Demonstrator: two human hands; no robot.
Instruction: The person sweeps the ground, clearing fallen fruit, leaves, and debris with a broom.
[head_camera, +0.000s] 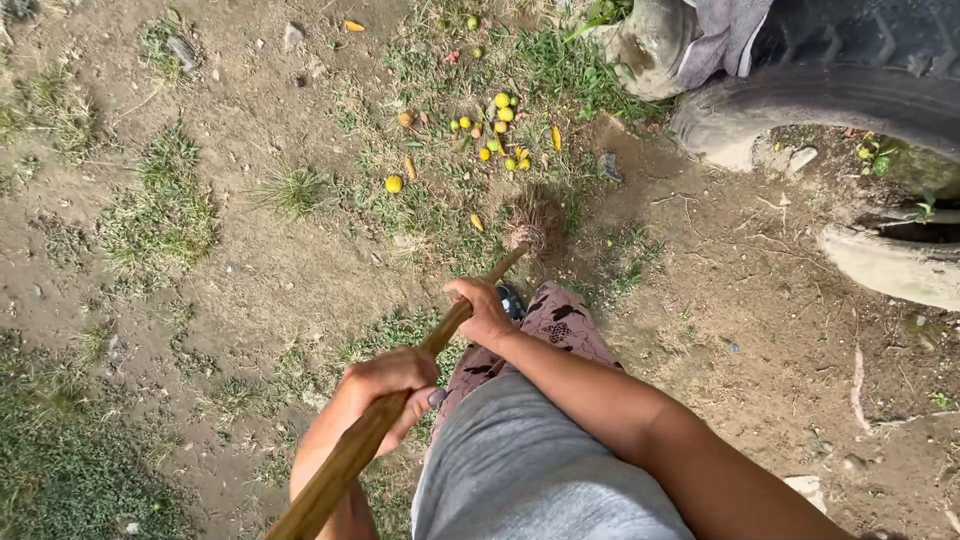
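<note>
Broom handle (400, 395) clamped in both fists, left hand (388, 388) nearer the body, right hand (483, 312) farther toward the bristles (527, 225).

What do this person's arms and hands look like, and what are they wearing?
Both arms are bare, with no sleeves showing to the frame edge. The left hand and right hand wear no gloves; no rings or watch are visible. The left thumbnail looks painted dark.

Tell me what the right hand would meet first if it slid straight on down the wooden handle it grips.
The right hand would probably first reach the broom head at the end of the wooden handle, on the ground short of the scattered yellow fruit.
</note>
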